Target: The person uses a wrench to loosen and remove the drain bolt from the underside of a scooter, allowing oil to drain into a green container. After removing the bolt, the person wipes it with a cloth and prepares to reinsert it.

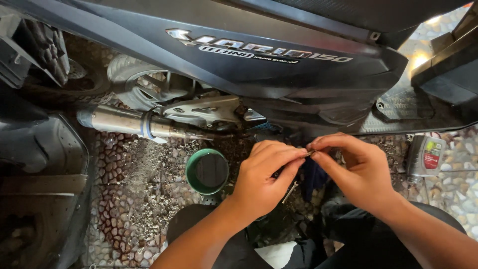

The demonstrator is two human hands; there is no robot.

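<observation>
My left hand [264,174] and my right hand [356,167] meet fingertip to fingertip below the black scooter body [279,65]. Together they pinch a small dark metal part [309,153]; its exact shape is too small to tell. Both hands hover just under the scooter's lower edge, in front of my dark-trousered knees. A dark blue cloth [312,177] shows between the hands. A thin metal tool [290,192] lies on the ground beneath my left hand.
A green round container [207,171] stands on the pebbled ground left of my hands. The metal exhaust pipe [129,122] and rear wheel [144,84] lie at the left. A grey oil bottle [424,157] stands at the right. Another dark vehicle [40,164] fills the left edge.
</observation>
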